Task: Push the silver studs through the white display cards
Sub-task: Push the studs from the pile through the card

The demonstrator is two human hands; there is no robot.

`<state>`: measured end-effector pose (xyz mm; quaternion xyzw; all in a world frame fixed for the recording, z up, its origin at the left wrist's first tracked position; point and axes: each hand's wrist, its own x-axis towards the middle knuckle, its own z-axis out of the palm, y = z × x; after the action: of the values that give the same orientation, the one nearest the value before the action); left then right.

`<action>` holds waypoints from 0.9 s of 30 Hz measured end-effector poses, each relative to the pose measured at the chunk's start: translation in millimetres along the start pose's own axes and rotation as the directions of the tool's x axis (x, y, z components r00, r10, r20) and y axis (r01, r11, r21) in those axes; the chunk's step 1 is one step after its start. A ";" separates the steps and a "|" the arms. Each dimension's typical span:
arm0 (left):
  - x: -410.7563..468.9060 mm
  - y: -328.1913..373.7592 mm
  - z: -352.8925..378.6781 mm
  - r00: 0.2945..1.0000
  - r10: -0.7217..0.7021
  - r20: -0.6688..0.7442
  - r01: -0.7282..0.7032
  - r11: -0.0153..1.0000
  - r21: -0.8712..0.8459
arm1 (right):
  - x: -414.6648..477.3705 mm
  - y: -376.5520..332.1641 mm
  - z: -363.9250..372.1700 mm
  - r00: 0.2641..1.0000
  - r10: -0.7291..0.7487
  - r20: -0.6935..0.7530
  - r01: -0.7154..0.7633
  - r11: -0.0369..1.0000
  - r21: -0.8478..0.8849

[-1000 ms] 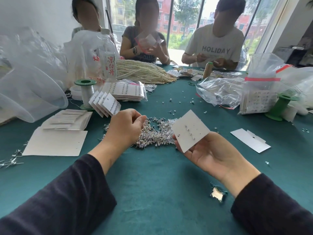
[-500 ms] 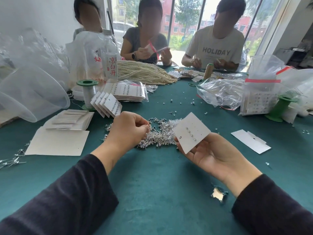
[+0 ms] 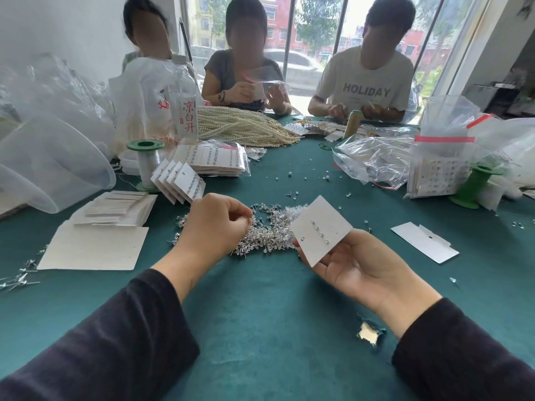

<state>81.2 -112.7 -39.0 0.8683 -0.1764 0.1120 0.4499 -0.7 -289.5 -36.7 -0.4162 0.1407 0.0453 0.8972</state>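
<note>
On a green-clothed bench (image 3: 260,319) with three other workers sitting by the windows, the left hand (image 3: 214,227) is curling its fingers (image 3: 244,217) over the heap of silver studs (image 3: 269,237); whether they are pinching one cannot be told. Just right of the heap, the right hand (image 3: 359,270) is gripping a white display card (image 3: 324,224), tilted face-up and carrying a short row of studs. Only the heap is lying between the hands.

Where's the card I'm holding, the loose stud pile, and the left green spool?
card (image 3: 333,224), head view: bare face beside its studs.
stud pile (image 3: 269,235), head view: middle of the heap.
green spool (image 3: 145,145), head view: its top flange.
</note>
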 end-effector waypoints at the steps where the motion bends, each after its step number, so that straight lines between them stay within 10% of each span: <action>1: -0.4 0.4 0.1 1.000 0.007 -0.008 -0.007 1.000 0.019 | 0.3 -0.2 0.0 1.000 -0.001 -0.001 0.001 1.000 -0.002; 27: -1.2 1.7 -0.4 0.995 0.084 -0.045 -0.077 0.985 0.152 | 0.7 0.6 0.8 0.999 0.041 0.006 -0.041 0.999 -0.023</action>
<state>79.4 -113.0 -38.0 0.8887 -0.1908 0.1652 0.3828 0.0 -288.5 -36.8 -0.4235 0.1458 0.0666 0.8916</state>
